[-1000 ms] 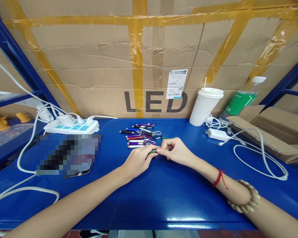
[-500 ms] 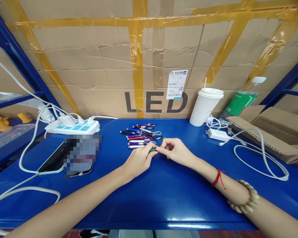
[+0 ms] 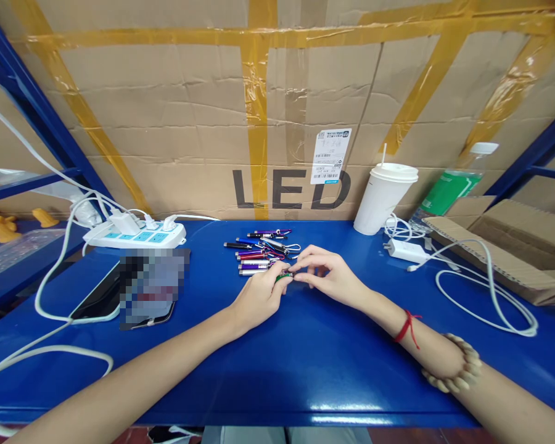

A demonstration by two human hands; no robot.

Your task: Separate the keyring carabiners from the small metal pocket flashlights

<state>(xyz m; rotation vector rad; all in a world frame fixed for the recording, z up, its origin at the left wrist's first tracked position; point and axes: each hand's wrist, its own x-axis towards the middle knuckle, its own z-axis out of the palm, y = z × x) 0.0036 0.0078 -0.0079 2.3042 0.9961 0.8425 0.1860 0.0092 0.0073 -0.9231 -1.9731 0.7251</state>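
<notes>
My left hand (image 3: 259,294) is closed around a small green pen light (image 3: 284,277), with its green body showing between thumb and fingers. My right hand (image 3: 327,275) has its thumb and index finger at the right end of that pen light, pinching around it. The tip itself is mostly hidden by the fingers. Just beyond my hands lies a group of similar pen lights (image 3: 254,255) in black, blue, red, purple and silver, some with wrist cords or clips. My left hand partly covers the nearest ones.
On the left are a white power strip (image 3: 136,235) with plugs and cables, and two phones, one partly blurred (image 3: 164,311). To the right stand a white cup (image 3: 383,197), a green-labelled bottle (image 3: 451,191), a charger (image 3: 406,251) with cable and an open cardboard box (image 3: 518,246). A large carton (image 3: 189,111) rises behind.
My right hand's fingers have opened a little and shifted around the pen light's end. The green cord seen by the right fingers is no longer visible. My left hand stays nearly still.
</notes>
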